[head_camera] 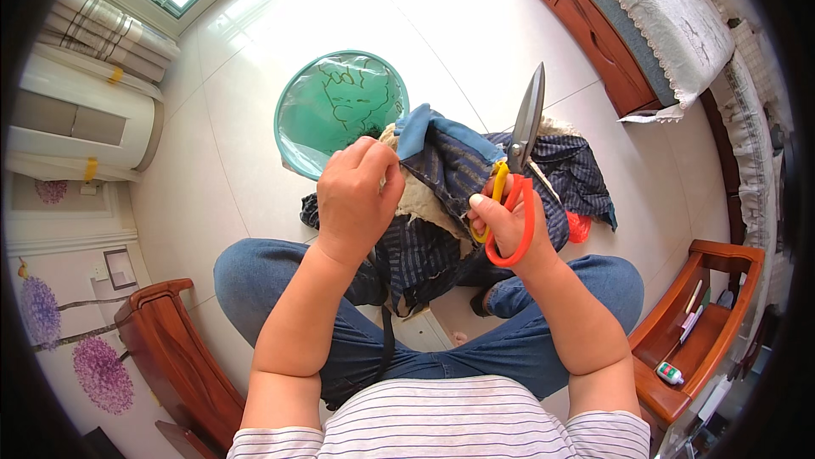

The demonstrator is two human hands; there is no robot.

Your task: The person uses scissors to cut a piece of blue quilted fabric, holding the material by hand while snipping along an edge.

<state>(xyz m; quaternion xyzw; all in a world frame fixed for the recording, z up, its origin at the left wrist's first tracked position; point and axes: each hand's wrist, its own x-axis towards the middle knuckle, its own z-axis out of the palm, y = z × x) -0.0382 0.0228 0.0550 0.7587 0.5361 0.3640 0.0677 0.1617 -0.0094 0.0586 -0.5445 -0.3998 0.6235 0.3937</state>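
Observation:
My right hand (509, 217) has the handles of large scissors (526, 118) looped over its fingers, one handle yellow and one red, with the blades pointing up and away. Its thumb and fingers also pinch a dark striped cloth garment (446, 153) with blue trim and pale, fluffy lining. At the garment's left edge is my left hand (360, 195), fingers curled; its fingertips are partly hidden, so whether they grip the cloth is unclear. More striped cloth (414, 261) hangs between my knees. Just beyond my left hand stands a green bin (277, 121) with a clear plastic liner and dark scraps near its rim.
A red plastic bag (578, 228) lies by the cloth on the tiled floor. At right is a wooden drawer or tray (675, 331) holding a small bottle (670, 373) and pens. A wooden bench with a pale cover (675, 26) stands at the upper right, a wooden chair part (181, 357) at left.

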